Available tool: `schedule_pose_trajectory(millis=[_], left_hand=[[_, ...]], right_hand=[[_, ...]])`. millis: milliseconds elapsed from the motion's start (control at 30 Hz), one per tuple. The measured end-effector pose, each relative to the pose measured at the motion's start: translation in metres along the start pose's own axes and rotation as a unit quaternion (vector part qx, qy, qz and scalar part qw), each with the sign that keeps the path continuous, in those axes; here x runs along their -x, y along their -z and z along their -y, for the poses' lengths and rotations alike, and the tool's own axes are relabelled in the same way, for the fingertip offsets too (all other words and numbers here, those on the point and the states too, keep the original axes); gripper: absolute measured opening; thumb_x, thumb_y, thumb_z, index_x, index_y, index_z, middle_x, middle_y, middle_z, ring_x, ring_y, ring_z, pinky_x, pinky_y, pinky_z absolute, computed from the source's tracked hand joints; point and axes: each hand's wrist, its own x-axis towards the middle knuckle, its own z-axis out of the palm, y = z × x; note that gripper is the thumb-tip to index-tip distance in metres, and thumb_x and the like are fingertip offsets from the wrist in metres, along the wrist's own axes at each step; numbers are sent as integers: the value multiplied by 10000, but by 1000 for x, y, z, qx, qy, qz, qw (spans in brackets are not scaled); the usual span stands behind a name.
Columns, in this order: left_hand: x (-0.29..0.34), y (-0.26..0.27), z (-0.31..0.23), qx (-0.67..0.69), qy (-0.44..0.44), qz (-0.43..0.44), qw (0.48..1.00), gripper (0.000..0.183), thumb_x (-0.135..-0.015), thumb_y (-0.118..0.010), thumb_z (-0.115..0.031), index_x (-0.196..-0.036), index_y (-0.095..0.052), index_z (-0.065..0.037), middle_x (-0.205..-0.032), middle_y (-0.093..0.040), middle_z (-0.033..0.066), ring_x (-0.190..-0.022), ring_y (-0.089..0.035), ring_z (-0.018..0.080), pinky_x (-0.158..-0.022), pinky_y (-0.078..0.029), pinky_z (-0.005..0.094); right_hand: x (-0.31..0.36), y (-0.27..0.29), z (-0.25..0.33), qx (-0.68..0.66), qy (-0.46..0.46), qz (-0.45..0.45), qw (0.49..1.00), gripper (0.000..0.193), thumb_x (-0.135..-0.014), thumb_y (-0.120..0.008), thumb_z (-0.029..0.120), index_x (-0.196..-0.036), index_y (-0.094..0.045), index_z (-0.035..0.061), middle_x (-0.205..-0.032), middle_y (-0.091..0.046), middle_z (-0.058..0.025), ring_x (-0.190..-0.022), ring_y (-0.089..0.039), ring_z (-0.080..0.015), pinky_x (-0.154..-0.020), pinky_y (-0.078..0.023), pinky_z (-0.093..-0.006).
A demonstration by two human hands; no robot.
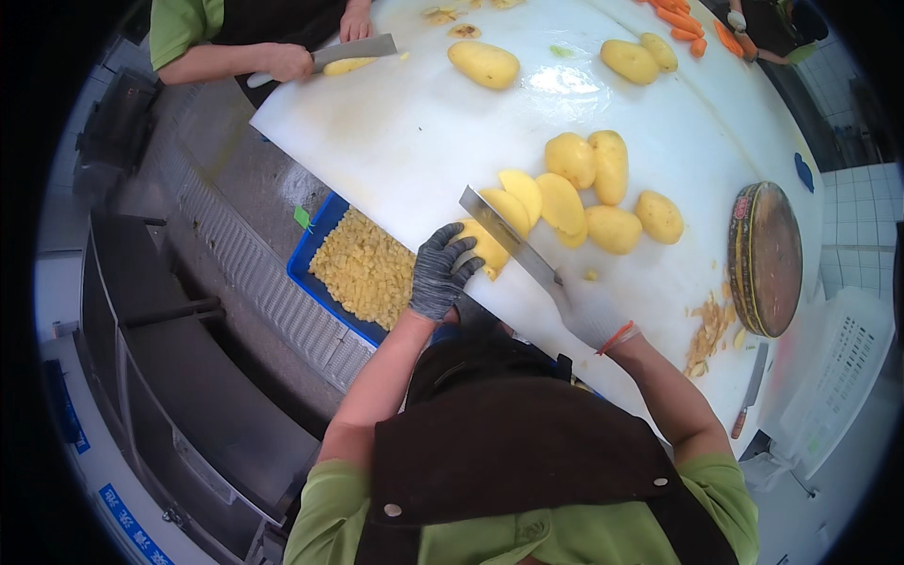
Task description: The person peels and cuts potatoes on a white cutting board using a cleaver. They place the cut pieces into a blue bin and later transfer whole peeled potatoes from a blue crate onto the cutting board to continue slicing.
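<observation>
My left hand (pixel 440 273), in a dark grey knit glove, presses on a piece of peeled potato (pixel 482 247) at the table's near edge, fingers bent over it. In my right hand (pixel 593 309), gloved in white with an orange band at the wrist, is the handle of a kitchen knife (pixel 520 247). Its broad blade slants away to the left, right beside the potato under my left hand. Just beyond the blade lie several flat potato slices (pixel 560 203). Several whole peeled potatoes (pixel 610 168) sit behind and to the right of them.
Below the table's left edge stands a blue crate (pixel 303 263) of diced potato (pixel 363 268). To the right are a round chopping block (pixel 767 259), peelings (pixel 706 330), another knife (pixel 750 394) and a white plastic basket (pixel 843 377). Across the table, a co-worker's hand (pixel 290 62) holds a knife; carrots (pixel 680 17) lie farther off.
</observation>
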Motion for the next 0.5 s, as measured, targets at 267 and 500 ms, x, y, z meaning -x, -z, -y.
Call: schedule_pose_trajectory(millis=[267,500], left_hand=[[3,2,1,-32,-17,-40,999,279,-719,-759,-117,-972,-694,-18,-1039,-616,166,-951,-606,317,-831,-511,399],[14,-2,17,66,20,38,997,257,-728,-734,-7,-981,-693,-24,-1088,-582,136,-1023,-577,266,-890,-512,339]], right_hand=[[-6,21,12,18,-30,76,996,231,-946,-487,261,-973,-512,33,-706,-617,-226,-675,-616,-415,-620,-477,-506],[-16,34,27,26,-54,153,986,260,-955,-458,240,-1000,-478,-15,-742,-626,-240,-719,-623,-412,-663,-473,-505]])
